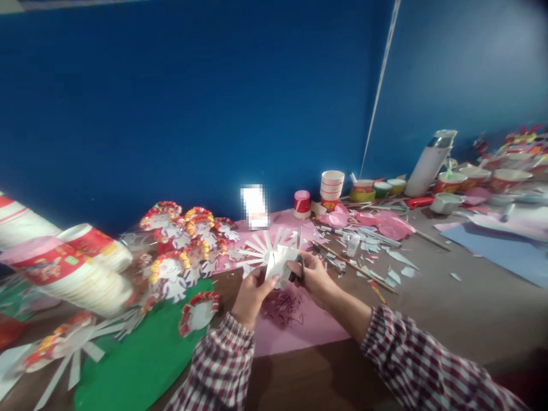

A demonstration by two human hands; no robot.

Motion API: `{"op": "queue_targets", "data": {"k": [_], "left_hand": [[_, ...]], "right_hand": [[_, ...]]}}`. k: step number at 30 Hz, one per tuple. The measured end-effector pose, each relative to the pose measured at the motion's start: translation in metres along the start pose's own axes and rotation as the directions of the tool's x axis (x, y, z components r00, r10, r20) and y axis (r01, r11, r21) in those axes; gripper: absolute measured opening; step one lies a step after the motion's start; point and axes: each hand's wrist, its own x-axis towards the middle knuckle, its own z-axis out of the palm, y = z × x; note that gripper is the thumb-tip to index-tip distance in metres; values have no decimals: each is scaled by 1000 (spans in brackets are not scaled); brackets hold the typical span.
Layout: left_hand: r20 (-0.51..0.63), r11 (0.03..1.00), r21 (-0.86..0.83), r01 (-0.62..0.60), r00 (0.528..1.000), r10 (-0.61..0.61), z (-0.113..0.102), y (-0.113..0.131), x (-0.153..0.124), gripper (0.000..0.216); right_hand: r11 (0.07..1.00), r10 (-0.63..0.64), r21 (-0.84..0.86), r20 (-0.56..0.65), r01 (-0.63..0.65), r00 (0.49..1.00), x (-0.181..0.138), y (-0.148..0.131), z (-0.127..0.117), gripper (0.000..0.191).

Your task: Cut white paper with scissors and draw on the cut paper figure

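Note:
A folded piece of white paper (279, 266) is pinched in my left hand (252, 294) over the pink sheet (295, 331). Black-handled scissors (298, 228) are in my right hand (317, 279), their blades pointing up and away from me. My right fingers also touch the paper's right edge. Below both hands, dark thin scraps (289, 308) lie scattered on the pink sheet. Just beyond the paper, a white form cut into radiating strips (252, 246) rests on pink paper.
Paper cup stacks (85, 274) lean at the left, near several paper figures (169, 274) and a green sheet (141, 354). White paper scraps (368, 245) and a thin stick (359, 267) lie right of my hands. A thermos (430, 165) stands against the blue wall (192, 103).

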Motion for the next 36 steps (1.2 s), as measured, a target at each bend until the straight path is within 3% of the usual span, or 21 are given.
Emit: {"op": "queue_targets", "data": {"k": [3, 10, 13, 19, 26, 31, 36], "left_hand": [[-28, 1000, 21, 4, 1000, -3, -5, -7, 3, 25], [-239, 967, -252, 37, 966, -99, -4, 2, 3, 28], [-280, 961, -277, 12, 956, -92, -8, 7, 4, 28], [-249, 974, -222, 49, 963, -105, -13, 10, 4, 22], [-229, 986, -163, 30, 971, -68, -9, 15, 2, 15], [-286, 972, -236, 0, 956, -69, -2, 17, 0, 23], [-200, 961, -276, 9, 977, -67, 4, 6, -1, 35]], "right_hand": [[1000, 21, 7, 15, -21, 1000, -1, -1, 1, 29], [995, 69, -77, 154, -58, 986, -6, 0, 1, 33], [996, 33, -92, 133, -21, 991, -4, -1, -2, 32], [996, -36, -81, 64, 41, 997, 0, -3, -7, 32], [996, 0, -93, 116, 11, 993, -4, -2, -1, 35], [997, 56, -53, 158, -48, 986, -7, 2, 3, 38], [999, 21, -41, 157, -15, 987, -4, 7, 2, 38]]}}
